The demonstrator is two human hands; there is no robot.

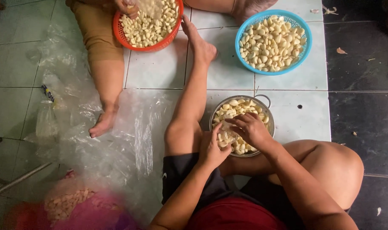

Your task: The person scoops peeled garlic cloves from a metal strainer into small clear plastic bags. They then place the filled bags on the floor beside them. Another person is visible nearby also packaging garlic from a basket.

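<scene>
A metal colander (266,102) full of peeled garlic cloves (234,108) sits on the tiled floor between my legs. My left hand (214,149) is at its near left rim, fingers curled around a clove. My right hand (250,129) reaches over the bowl from the right, its fingers closed on the same clove, and the two hands meet above the pile. My left leg (194,89) stretches forward beside the colander.
A blue basket (307,40) of peeled garlic stands ahead on the right. Another person sits opposite with an orange basket (117,30) of garlic and a hand in it. Crumpled clear plastic sheeting (117,140) covers the floor at left. A bag of cloves (66,204) lies near left.
</scene>
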